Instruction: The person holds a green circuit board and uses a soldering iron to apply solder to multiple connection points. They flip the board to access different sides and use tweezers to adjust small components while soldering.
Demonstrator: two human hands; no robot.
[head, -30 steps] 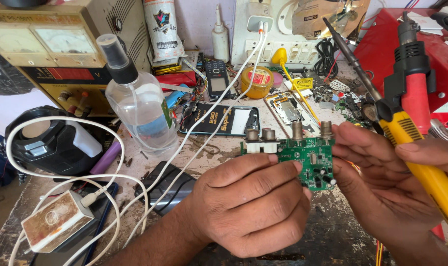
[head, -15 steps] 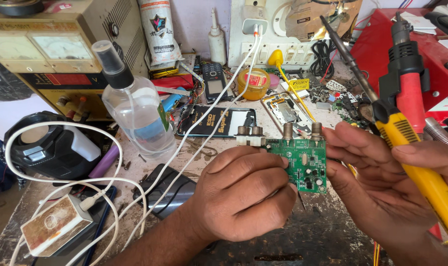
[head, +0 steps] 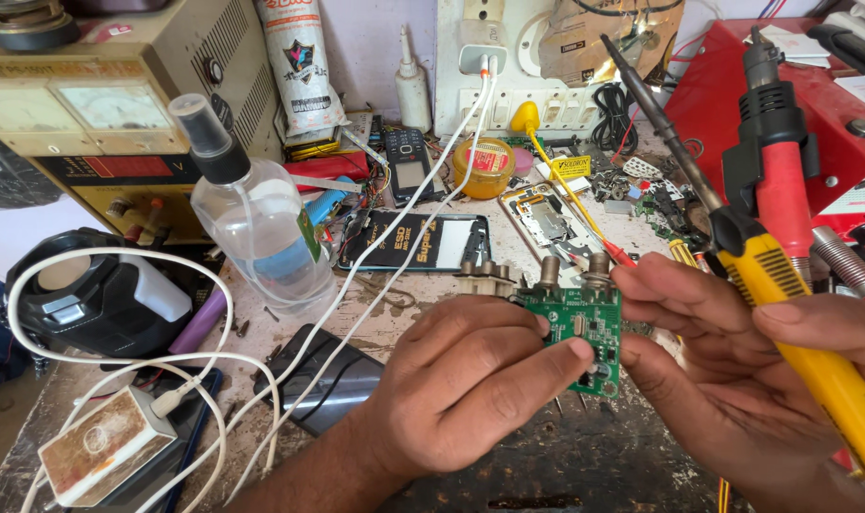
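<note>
A small green circuit board with metal connectors along its top edge is held over the workbench. My left hand grips its left side, thumb and fingers on the board's face. My right hand touches the board's right edge with its fingertips while also holding a yellow soldering iron. The iron's dark tip points up and to the left, away from the board.
A clear spray bottle stands at left, beside a beige power supply. White cables cross the bench. A dark phone, a phone frame, a yellow tin and a red hot-air tool lie around.
Both hands and the board sit slightly lower and more centred in view; the grip on the board and the iron is unchanged.
</note>
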